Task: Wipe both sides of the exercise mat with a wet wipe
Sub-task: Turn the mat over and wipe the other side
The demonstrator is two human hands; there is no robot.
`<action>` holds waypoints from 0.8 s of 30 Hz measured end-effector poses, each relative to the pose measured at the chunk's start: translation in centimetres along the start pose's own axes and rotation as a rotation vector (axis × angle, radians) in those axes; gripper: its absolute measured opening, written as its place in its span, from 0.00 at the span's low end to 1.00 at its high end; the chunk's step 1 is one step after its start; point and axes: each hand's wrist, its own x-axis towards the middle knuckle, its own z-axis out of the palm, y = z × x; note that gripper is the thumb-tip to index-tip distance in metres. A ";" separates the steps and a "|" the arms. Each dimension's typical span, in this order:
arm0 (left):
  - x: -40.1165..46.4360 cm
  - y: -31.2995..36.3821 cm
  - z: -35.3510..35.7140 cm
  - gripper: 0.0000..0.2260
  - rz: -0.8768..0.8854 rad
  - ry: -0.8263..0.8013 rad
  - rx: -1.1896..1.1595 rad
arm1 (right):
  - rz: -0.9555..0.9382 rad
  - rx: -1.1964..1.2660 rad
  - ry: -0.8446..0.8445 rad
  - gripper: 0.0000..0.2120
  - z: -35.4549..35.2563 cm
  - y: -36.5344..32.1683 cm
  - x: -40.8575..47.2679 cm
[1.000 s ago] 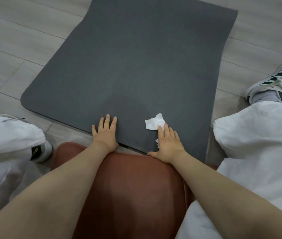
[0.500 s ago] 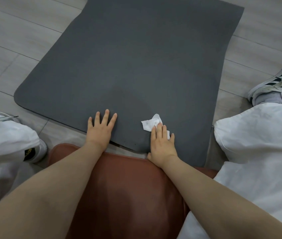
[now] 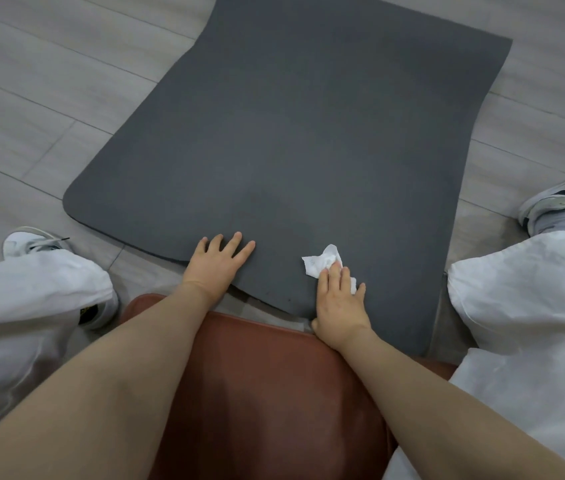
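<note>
Both hands flat on mat [image 3: 308, 150] near edge: left hand [image 3: 217, 263] bare, right hand [image 3: 340, 306] fingers pressing wipe [image 3: 322, 265].

I see mat [image 3: 308, 150]: matt grey foam | wipe [image 3: 321, 265]: crumpled white tissue | seat [image 3: 267, 393]: glossy brown leather | floor [image 3: 49, 98]: smooth wood-look planks

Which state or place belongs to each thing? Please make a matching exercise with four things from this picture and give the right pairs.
Things:
1. left hand
2. wet wipe
3. exercise mat
4. brown seat

States or places:
A. spread out on the grey tile floor
B. crumpled, white, pressed under the fingers of the right hand
C. between the two forearms, nearest the camera
D. flat on the near edge of the mat, holding nothing

Pairs: 1-D, 2-B, 3-A, 4-C
</note>
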 end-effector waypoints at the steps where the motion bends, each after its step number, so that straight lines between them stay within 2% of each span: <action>1: -0.1 -0.1 0.1 0.36 0.002 -0.006 -0.012 | 0.014 -0.001 -0.012 0.42 -0.1 -0.2 0.0; 4: -0.2 -0.8 -0.6 0.34 0.047 0.007 -0.022 | -0.002 0.014 -0.040 0.39 -0.1 -0.2 0.2; 9: -0.1 -1.7 -2.3 0.29 0.121 0.062 0.008 | 0.015 0.206 0.052 0.24 -1.0 -0.3 0.1; 18: 0.2 -4.6 -4.6 0.28 0.181 0.157 0.049 | -0.004 0.355 0.083 0.19 -4.0 -0.7 -0.4; 24: -0.2 -11.5 -6.4 0.27 0.080 0.177 0.101 | -0.059 0.456 0.102 0.16 -8.3 -6.1 1.8</action>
